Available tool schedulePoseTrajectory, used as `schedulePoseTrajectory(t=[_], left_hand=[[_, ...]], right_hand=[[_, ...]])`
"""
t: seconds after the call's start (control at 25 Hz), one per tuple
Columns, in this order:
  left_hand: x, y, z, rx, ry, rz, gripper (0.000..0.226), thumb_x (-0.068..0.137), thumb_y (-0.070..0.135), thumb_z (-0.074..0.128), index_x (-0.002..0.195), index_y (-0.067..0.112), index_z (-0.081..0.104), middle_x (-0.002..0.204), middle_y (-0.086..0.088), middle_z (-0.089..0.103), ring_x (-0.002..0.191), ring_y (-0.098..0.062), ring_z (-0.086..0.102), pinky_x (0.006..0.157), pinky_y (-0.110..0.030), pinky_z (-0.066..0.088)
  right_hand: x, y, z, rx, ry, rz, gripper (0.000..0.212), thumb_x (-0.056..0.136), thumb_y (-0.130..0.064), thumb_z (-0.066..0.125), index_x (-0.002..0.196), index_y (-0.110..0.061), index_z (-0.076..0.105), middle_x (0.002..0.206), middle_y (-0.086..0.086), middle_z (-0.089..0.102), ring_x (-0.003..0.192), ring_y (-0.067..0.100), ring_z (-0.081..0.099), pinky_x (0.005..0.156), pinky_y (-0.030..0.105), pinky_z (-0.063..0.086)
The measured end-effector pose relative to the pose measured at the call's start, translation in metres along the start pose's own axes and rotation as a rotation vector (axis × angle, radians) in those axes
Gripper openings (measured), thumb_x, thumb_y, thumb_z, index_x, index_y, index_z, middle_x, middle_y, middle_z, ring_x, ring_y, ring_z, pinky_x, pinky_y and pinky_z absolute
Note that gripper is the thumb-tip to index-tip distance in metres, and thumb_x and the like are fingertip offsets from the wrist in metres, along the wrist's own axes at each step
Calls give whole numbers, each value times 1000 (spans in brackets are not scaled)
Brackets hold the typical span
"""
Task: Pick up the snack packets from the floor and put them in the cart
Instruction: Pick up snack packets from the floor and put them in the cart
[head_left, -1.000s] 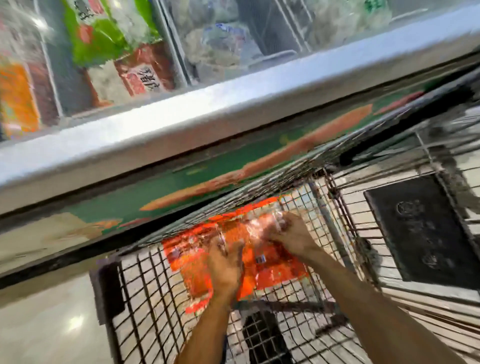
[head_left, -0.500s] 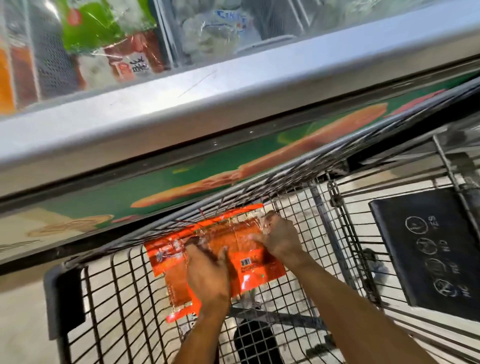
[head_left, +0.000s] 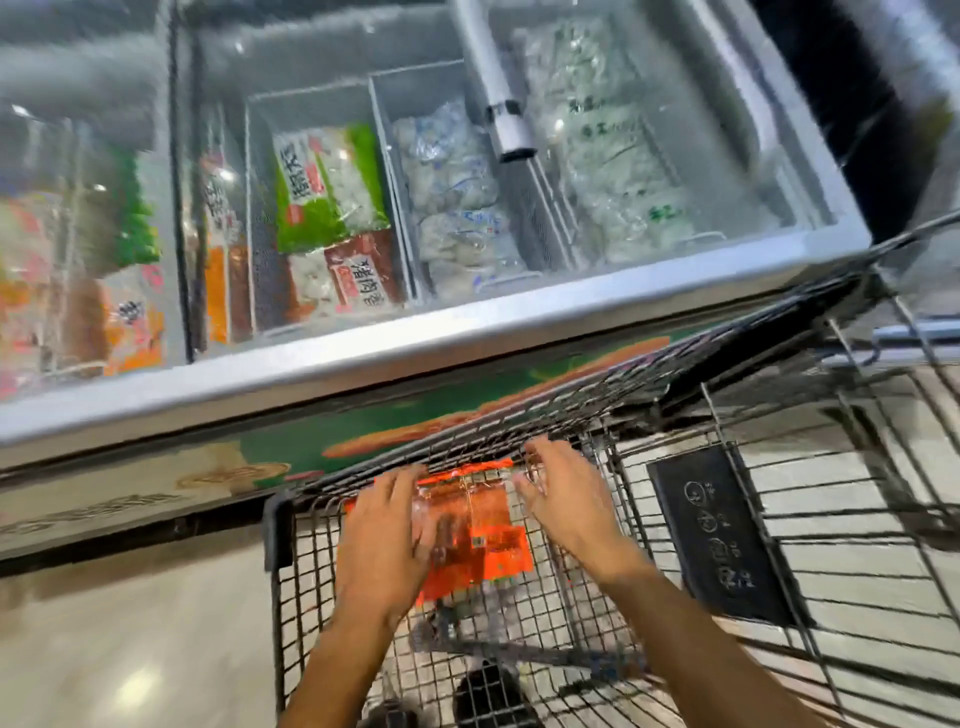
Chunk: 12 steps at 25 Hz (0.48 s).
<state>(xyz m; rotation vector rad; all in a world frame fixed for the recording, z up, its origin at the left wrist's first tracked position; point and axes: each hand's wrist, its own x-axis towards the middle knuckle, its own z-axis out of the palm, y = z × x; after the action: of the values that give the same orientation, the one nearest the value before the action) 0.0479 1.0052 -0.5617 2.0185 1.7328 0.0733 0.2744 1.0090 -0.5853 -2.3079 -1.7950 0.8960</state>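
My left hand (head_left: 387, 540) lies flat, fingers straight, over the orange snack packet (head_left: 480, 535) in the cart (head_left: 571, 623) (near its front corner). My right hand (head_left: 566, 506) hovers beside the packet, fingers spread, holding nothing. A freezer (head_left: 415, 332) stands just ahead.

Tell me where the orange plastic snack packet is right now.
In the head view, the orange plastic snack packet lies low and centre, inside the black wire cart, near its front corner beside the freezer, between the open left hand and right hand.
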Motion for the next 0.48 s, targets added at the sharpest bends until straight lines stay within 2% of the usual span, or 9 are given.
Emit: schedulePoseTrajectory(t=[0.12, 0.2, 0.32, 0.48], left_hand=[[-27, 29, -101, 113, 185, -3, 63, 87, 58, 64, 138, 24, 57, 141, -3, 59, 129, -26, 56, 110, -50, 45], [-61, 45, -159, 192, 279, -20, 69, 85, 69, 49, 136, 24, 62, 143, -5, 59, 132, -27, 55, 116, -56, 36], [-111, 42, -225, 209, 382, -20, 74, 87, 75, 34, 140, 31, 61, 148, -2, 58, 138, -27, 53, 118, -64, 25], [-195, 14, -279, 248, 412, -134, 82, 85, 84, 28, 148, 35, 50, 156, 4, 48, 147, -25, 41, 120, -69, 13]], right_hand=[[-42, -63, -90, -130, 195, -130, 60, 92, -69, 43, 135, -28, 53, 125, 1, 61, 120, 25, 57, 104, 45, 42], [-82, -101, -137, -205, 315, -121, 69, 87, -79, 36, 133, -32, 57, 124, -1, 63, 123, 24, 57, 113, 54, 32], [-143, -160, -168, -167, 452, -124, 79, 82, -86, 28, 133, -34, 62, 126, 1, 66, 125, 27, 58, 113, 66, 26], [-219, -217, -167, -234, 330, -164, 88, 80, -91, 18, 147, -40, 44, 145, -1, 54, 139, 24, 44, 118, 66, 15]])
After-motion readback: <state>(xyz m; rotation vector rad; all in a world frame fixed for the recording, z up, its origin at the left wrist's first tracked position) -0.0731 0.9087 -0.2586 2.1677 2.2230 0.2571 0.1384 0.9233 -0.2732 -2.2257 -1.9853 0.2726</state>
